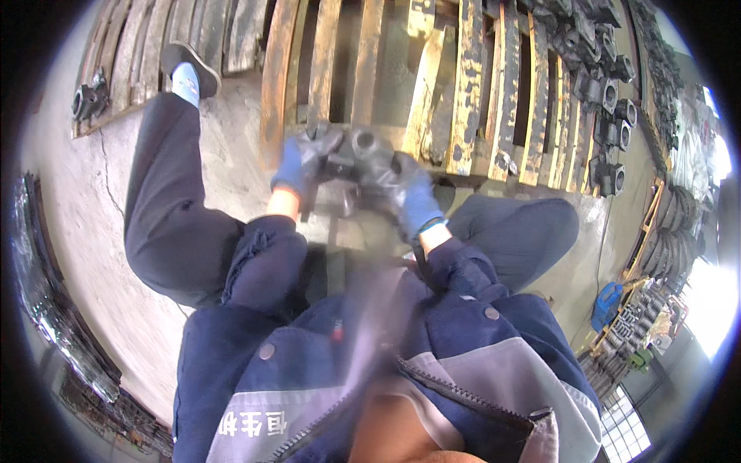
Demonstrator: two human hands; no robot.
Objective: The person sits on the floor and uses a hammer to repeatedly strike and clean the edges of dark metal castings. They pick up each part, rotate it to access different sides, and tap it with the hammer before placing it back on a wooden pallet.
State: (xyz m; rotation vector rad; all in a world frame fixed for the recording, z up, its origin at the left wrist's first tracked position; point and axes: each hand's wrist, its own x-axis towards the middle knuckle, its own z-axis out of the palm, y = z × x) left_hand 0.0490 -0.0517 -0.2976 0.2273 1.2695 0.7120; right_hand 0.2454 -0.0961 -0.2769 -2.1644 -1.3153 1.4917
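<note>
dark metal casting (363, 150) gripped between both gloved hands, left hand (302, 163) clamped at its 9 o'clock side, right hand (407, 193) at 4 o'clock, over the wooden pallet (471, 100) edge, more castings (610, 100) at 2 o'clock.

The left hand (302, 160) and the right hand (405, 191), both in blue gloves with dark, soiled palms, grip a dark metal casting (356, 154) between them, just above the near edge of a worn wooden pallet (471, 92). The casting shows a round bore at its top. Along the pallet's right side stand rows of similar dark castings (606, 92). A second pallet (135, 54) lies at the upper left, with one casting (89, 99) on its left end. The floor (85, 231) is bare concrete.
</note>
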